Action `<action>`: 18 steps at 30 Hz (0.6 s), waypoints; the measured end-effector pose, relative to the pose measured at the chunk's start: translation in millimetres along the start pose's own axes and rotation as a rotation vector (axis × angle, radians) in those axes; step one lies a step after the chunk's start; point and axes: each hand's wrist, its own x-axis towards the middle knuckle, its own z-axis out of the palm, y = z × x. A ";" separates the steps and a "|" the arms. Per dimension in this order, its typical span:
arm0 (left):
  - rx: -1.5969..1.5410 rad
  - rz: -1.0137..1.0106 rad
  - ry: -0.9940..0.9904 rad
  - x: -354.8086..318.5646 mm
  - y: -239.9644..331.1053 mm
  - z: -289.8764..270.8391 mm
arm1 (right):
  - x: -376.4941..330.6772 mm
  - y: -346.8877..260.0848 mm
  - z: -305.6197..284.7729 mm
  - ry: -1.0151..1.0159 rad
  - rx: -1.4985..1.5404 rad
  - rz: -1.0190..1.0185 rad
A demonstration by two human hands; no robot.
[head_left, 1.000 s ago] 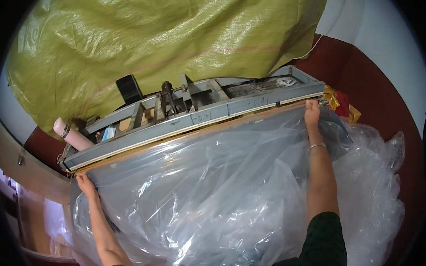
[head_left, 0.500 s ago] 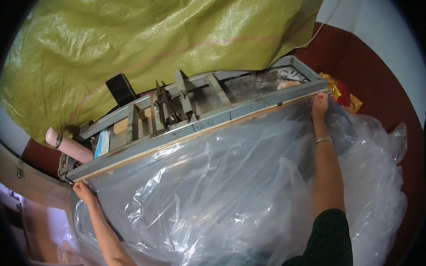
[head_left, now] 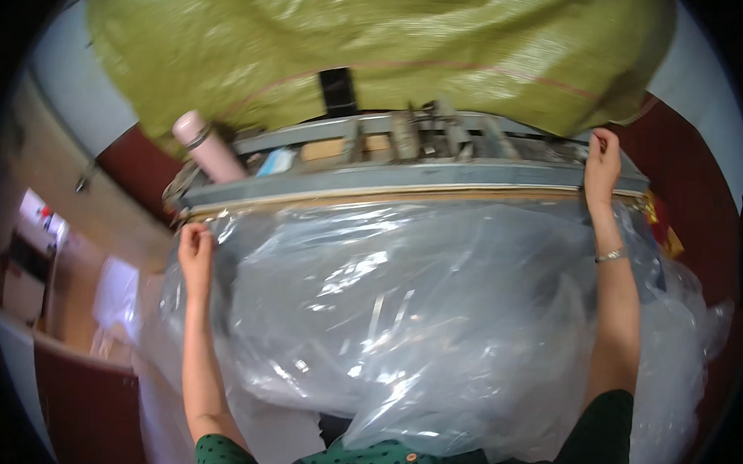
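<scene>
A wide clear plastic sheet (head_left: 435, 291) spreads in wrinkles in front of me, its far edge along a long grey metal frame (head_left: 324, 189). At the frame's left end, my left hand (head_left: 196, 254) is closed in a pinch on the sheet's left corner. My right hand (head_left: 604, 171) is raised over the frame's right end, its fingers curled together. What they hold, if anything, is too small to make out. A thin light strip (head_left: 471, 189) runs along the near side of the frame.
Inside the frame stand a pink bottle (head_left: 213, 151), a blue-and-white packet (head_left: 276, 162) and metal crossbars (head_left: 405, 135). A black phone-like slab (head_left: 338, 92) leans behind it, against a large yellow-green woven sheet (head_left: 444, 38). More plastic is bunched at the right.
My view has turned, so the frame now lies nearly level. My right hand has risen from the frame's near edge to above it. My left hand remains at the left corner.
</scene>
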 end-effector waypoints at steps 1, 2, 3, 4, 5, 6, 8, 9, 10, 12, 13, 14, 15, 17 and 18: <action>-0.032 0.011 0.026 -9.5 14.5 -13.4 | -2.3 -61.9 20.6 -0.111 0.158 -0.005; -0.070 0.030 0.049 -19.5 26.9 -24.7 | -9.9 -110.9 37.8 -0.289 0.276 -0.026; -0.083 0.016 0.109 -29.1 42.1 -29.3 | -23.1 -163.8 49.7 -0.477 0.368 -0.012; -0.093 0.016 0.140 -39.5 58.0 -38.0 | -40.4 -207.4 64.7 -0.735 0.526 0.016; -0.116 0.030 0.179 -47.3 65.7 -47.9 | -63.5 -240.4 84.3 -0.799 0.484 -0.194; -0.150 0.044 0.209 -52.5 69.2 -55.4 | -85.9 -272.4 94.6 -0.844 0.553 -0.332; -0.176 0.030 0.219 -63.4 71.8 -71.2 | -131.2 -324.7 108.8 -0.955 0.622 -0.427; -0.204 0.028 0.209 -63.3 72.8 -71.2 | -142.2 -337.4 114.0 -1.136 0.685 -0.331; -0.207 0.011 0.237 -64.2 73.5 -72.6 | -156.6 -346.6 114.7 -1.285 0.707 -0.110; -0.207 -0.027 0.291 -62.1 74.7 -77.0 | -173.2 -342.1 109.5 -1.273 0.846 0.093; -0.078 -0.151 0.255 -59.3 67.0 -91.2 | -181.6 -329.1 109.0 -1.254 0.870 0.206; 0.227 -0.108 0.196 -60.2 48.4 -108.1 | -187.8 -306.5 107.8 -1.231 0.891 0.317; 0.529 -0.066 0.134 -62.1 18.8 -125.7 | -194.0 -273.2 106.1 -1.150 0.825 0.275; 1.032 -0.006 -0.093 -76.4 -39.2 -171.6 | -188.4 -204.7 79.9 -1.095 0.604 0.236; 1.049 -0.051 -0.160 -86.4 -46.8 -167.8 | -182.5 -167.7 55.0 -1.044 0.484 0.251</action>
